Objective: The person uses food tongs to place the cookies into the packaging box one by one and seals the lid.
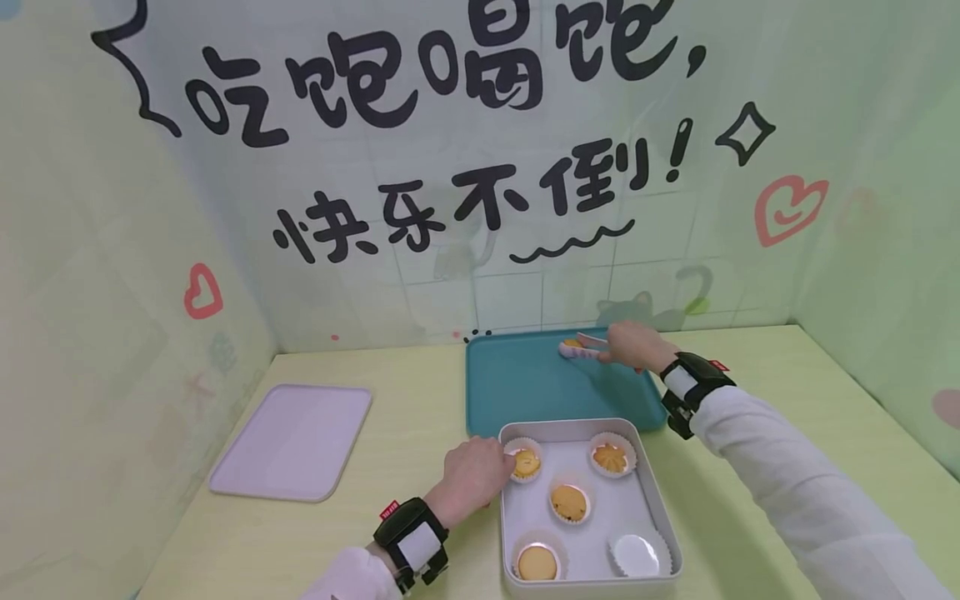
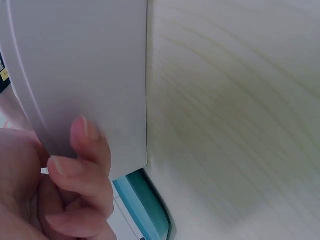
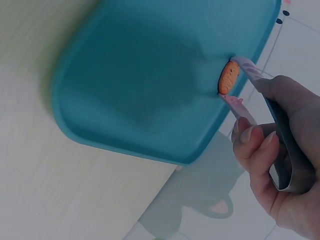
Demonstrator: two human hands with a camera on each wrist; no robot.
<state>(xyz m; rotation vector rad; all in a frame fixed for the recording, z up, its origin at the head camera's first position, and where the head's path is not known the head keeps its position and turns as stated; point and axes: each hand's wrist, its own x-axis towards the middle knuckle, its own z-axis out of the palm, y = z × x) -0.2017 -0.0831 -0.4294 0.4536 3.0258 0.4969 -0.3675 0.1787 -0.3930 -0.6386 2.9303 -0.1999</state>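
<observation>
My right hand (image 1: 636, 346) holds tongs (image 3: 290, 145) with pale, striped tips. Between those tips is a small oval cookie (image 3: 229, 78), at the far side of the teal tray (image 1: 517, 379); whether it touches the tray I cannot tell. My left hand (image 1: 476, 472) grips the left wall of a white rectangular box (image 1: 615, 508), its fingers outside and the thumb at the rim. Inside the box stand several white paper cups. A flower-shaped cookie (image 1: 609, 457) is in the far right cup, and other cookies fill most of the rest. The near right cup (image 1: 639, 554) holds nothing.
A pale lilac tray (image 1: 292, 442) lies on the left of the light wooden table (image 1: 405, 417). Walls with printed lettering and hearts enclose the table at the back and sides. The box stands in front of the teal tray, close to its near edge.
</observation>
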